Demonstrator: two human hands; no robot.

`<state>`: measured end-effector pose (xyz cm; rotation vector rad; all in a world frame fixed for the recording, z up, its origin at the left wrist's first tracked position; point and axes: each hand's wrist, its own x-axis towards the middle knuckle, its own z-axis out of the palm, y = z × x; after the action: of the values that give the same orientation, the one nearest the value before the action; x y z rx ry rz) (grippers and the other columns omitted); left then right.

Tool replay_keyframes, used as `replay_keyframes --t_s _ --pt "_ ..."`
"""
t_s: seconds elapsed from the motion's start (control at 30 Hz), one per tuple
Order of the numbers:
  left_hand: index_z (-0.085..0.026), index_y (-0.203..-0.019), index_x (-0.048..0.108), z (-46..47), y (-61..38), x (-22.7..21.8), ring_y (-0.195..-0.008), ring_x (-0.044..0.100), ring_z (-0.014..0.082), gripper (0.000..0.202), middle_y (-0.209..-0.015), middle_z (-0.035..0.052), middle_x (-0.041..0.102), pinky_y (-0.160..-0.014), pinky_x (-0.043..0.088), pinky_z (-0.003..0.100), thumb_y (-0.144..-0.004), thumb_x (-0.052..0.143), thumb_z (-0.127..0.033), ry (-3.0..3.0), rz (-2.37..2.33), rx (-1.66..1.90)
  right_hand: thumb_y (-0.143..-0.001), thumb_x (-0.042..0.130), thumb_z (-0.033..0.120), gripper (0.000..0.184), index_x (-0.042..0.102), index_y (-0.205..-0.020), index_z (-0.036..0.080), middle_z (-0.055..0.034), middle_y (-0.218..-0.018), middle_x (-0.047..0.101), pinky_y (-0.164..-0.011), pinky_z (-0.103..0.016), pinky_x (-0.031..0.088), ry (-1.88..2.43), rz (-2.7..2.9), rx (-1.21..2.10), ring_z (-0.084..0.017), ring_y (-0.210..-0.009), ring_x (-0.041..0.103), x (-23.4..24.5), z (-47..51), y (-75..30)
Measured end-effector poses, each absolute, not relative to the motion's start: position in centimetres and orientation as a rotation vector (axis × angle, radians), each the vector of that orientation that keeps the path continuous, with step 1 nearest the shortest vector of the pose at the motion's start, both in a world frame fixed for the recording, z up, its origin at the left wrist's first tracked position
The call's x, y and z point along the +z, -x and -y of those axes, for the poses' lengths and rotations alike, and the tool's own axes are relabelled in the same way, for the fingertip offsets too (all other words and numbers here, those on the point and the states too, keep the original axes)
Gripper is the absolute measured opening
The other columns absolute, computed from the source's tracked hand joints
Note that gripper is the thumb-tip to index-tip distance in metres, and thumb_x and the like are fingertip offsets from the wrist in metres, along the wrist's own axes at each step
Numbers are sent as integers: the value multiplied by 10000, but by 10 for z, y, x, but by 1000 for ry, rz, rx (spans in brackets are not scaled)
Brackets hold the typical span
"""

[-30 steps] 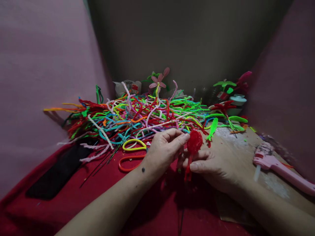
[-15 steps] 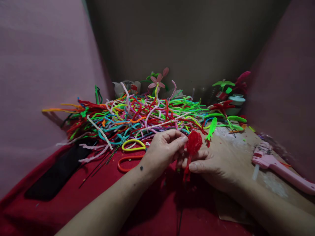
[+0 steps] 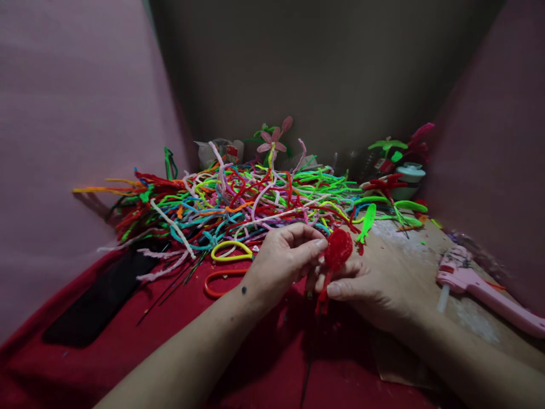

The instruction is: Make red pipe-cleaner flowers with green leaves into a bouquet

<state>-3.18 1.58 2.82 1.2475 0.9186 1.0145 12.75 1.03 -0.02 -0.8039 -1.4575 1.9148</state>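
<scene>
A red pipe-cleaner piece [image 3: 336, 254], a fuzzy round head on a short stem, stands between both hands above the red cloth [image 3: 128, 341]. My left hand [image 3: 284, 258] has its fingers curled, the thumb and forefinger pinching the left edge of the red head. My right hand [image 3: 366, 287] lies below and to the right, its thumb and fingers closed on the stem. Just behind the hands a big heap of pipe cleaners [image 3: 238, 199] in many colours is spread out.
A pink glue gun [image 3: 477, 287] lies at the right on brown board. Yellow [image 3: 230, 250] and orange [image 3: 219, 281] loops lie left of my left hand. A black flat object [image 3: 97, 301] is at the left. A pink pipe-cleaner flower [image 3: 275, 142] and a white jar [image 3: 409, 173] stand at the back.
The red head has tilted slightly to the right and my hands have shifted a little. Nothing else has moved.
</scene>
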Motion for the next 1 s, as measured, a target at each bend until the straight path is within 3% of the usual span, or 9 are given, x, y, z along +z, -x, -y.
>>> replay_keyframes --t_s 0.3,0.43,0.5,0.6,0.7,1.0 --pt "-140 -832 559 -19 34 33 -467 432 57 147 -626 -29 544 -485 354 201 -720 586 -230 -1407 -965 952 -647 662 268 60 711 -680 262 2 -697 654 -718 -342 425 769 1368 1876 -192 -663 558 -5 -13 -128" --pt "-151 -808 569 -20 64 39 -637 510 107 96 -739 8 574 -610 404 235 -760 505 -205 -1893 -1272 897 -632 679 248 77 711 -701 242 -5 -685 624 -657 -314 404 808 1305 1754 -162 -613 503 -9 -17 -130" --pt "-173 -859 569 -19 88 38 -759 529 147 149 -840 32 584 -699 406 278 -790 437 -172 -2257 -1528 744 -623 683 251 78 706 -690 217 -16 -672 604 -635 -300 397 820 1284 1717 -155 -614 484 -9 -18 -131" --pt "-164 -881 551 -14 118 29 -786 515 184 169 -871 71 559 -720 404 316 -775 421 -145 -2557 -1776 286 -615 685 246 85 699 -679 191 -25 -664 596 -593 -280 385 829 1249 1714 -146 -607 471 -8 -18 -131" --pt "-166 -891 552 -9 130 17 -809 501 195 163 -907 90 557 -737 399 325 -819 418 -224 -2646 -1776 19 -616 680 223 76 700 -677 183 -28 -665 605 -569 -272 374 836 1229 1712 -135 -592 466 -8 -18 -130" --pt "-144 -904 550 -7 129 10 -810 476 207 282 -898 111 563 -758 375 338 -886 321 -308 -2785 -1671 -33 -618 696 227 65 687 -679 207 -9 -662 590 -538 -266 359 758 1200 1711 -121 -559 435 -8 -17 -129"
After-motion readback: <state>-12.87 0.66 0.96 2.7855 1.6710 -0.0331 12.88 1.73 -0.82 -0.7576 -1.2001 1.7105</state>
